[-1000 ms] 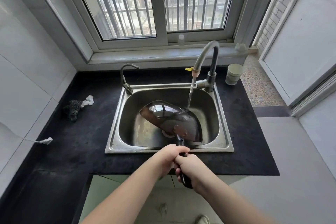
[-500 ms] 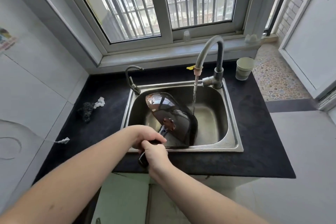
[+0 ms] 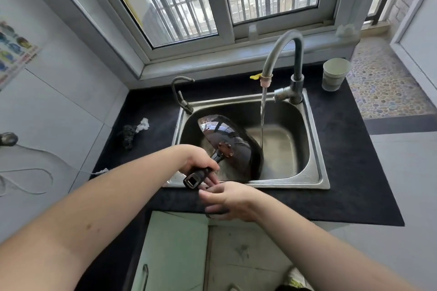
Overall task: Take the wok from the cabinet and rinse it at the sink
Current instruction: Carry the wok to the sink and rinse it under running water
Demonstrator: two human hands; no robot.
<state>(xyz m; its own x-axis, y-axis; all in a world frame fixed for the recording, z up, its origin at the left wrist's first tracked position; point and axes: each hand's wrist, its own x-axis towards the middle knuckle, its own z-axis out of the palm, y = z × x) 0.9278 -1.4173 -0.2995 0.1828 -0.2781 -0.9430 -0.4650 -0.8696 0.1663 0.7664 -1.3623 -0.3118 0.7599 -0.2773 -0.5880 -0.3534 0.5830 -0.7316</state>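
Note:
A dark wok (image 3: 227, 139) stands tilted on its edge in the steel sink (image 3: 316, 172), its glossy underside facing me. Its black handle (image 3: 197, 177) sticks out over the sink's front left rim. My left hand (image 3: 196, 160) is closed around that handle. Just below and right of the handle's end, over the counter's front edge, my right hand (image 3: 227, 199) is off the handle with fingers spread and nothing in it. Water runs from the tall grey tap (image 3: 281, 54) and falls past the wok's right edge into the basin.
A paper cup (image 3: 334, 73) stands on the black counter (image 3: 354, 172) right of the tap. A small second tap (image 3: 181, 94) rises at the sink's back left. A dark scrubber with white cloth (image 3: 132, 131) lies left. Green cabinet doors (image 3: 175, 250) are below.
The wok has turned more upright and shifted left in the sink. My right hand has let go of the handle and opened; the left hand alone holds it.

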